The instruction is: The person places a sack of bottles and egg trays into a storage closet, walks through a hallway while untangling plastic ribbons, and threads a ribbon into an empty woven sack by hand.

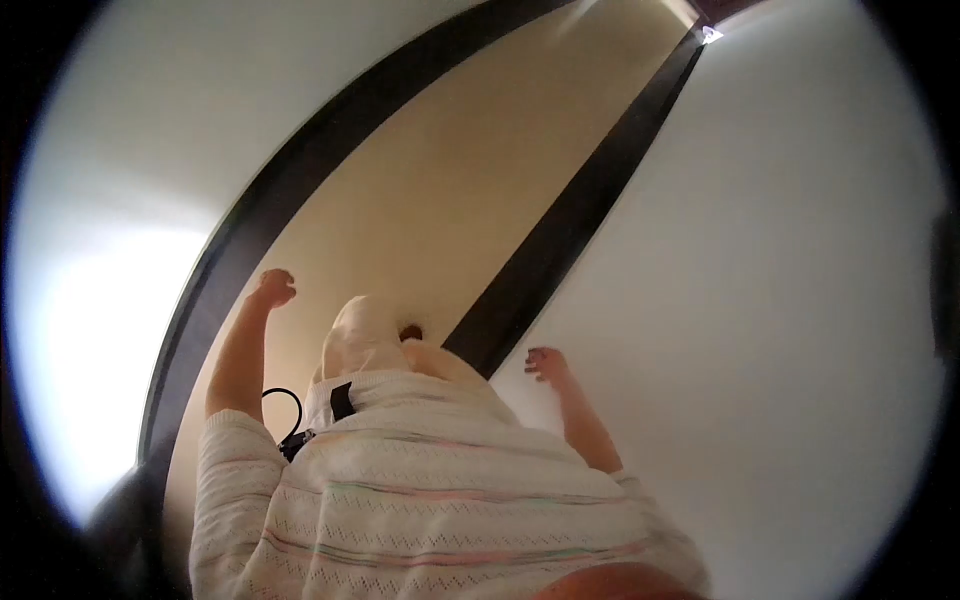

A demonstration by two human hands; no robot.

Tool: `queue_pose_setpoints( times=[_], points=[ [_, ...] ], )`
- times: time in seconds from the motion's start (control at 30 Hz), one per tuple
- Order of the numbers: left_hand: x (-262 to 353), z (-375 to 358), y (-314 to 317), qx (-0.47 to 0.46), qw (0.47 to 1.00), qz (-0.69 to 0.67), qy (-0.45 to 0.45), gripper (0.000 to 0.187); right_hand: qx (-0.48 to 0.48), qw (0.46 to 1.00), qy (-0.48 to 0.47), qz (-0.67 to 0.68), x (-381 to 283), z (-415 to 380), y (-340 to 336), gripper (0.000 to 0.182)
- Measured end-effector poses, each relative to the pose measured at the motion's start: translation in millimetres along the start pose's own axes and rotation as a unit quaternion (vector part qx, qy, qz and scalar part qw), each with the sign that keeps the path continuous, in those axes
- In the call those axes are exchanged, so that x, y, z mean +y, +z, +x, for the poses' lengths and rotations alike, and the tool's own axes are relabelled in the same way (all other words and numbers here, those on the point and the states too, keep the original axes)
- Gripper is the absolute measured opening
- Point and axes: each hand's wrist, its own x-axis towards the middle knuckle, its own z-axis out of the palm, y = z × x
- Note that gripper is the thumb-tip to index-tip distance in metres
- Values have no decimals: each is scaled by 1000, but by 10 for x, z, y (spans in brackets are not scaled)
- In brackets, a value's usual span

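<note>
My left hand [275, 287] hangs away from my body at the left, over the tan floor. Its fingers are loosely curled with a small gap between them, and nothing shows in them. On the other side, my right hand [546, 364] is held out in front of the pale wall. Its fingers are bent and slightly apart, with no object visible in them. Between the hands are my cream trousers [365, 335] and a white knitted sweater [430, 490] with coloured stripes. A black cable [288, 395] loops at my left hip, nearest my left forearm.
The tan floor [430, 200] runs ahead as a narrow passage. Dark baseboards border it, one on the left [270, 200] and one on the right [590, 190]. White walls rise on both sides, the right wall [760, 300] close to my right hand. A dark foot [411, 332] shows below my trousers.
</note>
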Motion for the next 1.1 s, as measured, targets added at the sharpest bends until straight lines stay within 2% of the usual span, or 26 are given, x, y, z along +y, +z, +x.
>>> queue_pose_setpoints(
  times=[0.03,0.13,0.2,0.23,0.3,0.33,0.37,0.47,0.5,0.57,0.63,0.67,0.77,0.83,0.9,0.97,1.0,1.03,1.07,1.1],
  points=[
    [-9,-200,-58,-18,999,14,-24,31,17,999,-28,-33,-212,-106,-23,21],
    [-218,-452,-47,-78,991,108,-21,30,20,994,-105,-3,-519,-152,-137,27],
    [-419,-307,93,-138,970,199,-21,31,-8,994,-105,40,-514,-110,-178,27],
    [-454,-251,188,-170,955,241,-21,31,-22,993,-104,59,-471,-55,-212,28],
    [-787,-352,267,-194,937,290,25,33,-30,996,-74,-27,-60,-76,100,30],
    [-804,-465,59,-180,942,282,17,33,-46,994,-78,-57,125,-127,277,33],
    [-795,-522,-107,-166,947,275,9,34,-56,996,-61,-20,237,-200,382,34],
    [-700,-31,-102,-68,977,203,11,33,-34,997,38,57,742,-383,193,34],
    [-567,189,-46,-33,982,182,29,31,9,998,63,28,894,-524,19,31],
    [413,129,-462,57,998,6,12,31,-35,994,85,60,1410,-741,-465,26],
    [1032,487,-519,75,986,-144,24,31,-40,987,140,72,1701,-693,-897,24],
    [1260,838,-675,92,969,-226,34,31,-29,984,157,78,1595,-484,-1071,24],
    [2057,1235,-1347,1,998,-59,-9,31,2,981,152,118,887,362,-1712,22],
    [2169,1940,-1415,15,999,26,42,31,29,988,107,110,-15,1043,-2244,22],
    [2444,2454,-1880,-29,999,-35,-17,29,47,998,26,32,-1220,1428,-2661,22],
    [2818,2841,-2378,-51,985,-112,-124,26,55,998,-29,25,-2193,1843,-3074,27],
    [2679,3204,-2434,-74,977,192,50,25,53,995,-73,32,-2634,2046,-3296,28],
    [2444,3650,-2478,-88,849,475,213,24,71,991,-101,53,-3048,2297,-3510,27],
    [2427,4011,-2611,-126,929,340,78,23,88,985,-130,73,-3447,2543,-3730,25],
    [2681,4252,-2905,-146,960,238,-14,22,106,977,-158,94,-3775,2757,-3958,24]
  ],
)
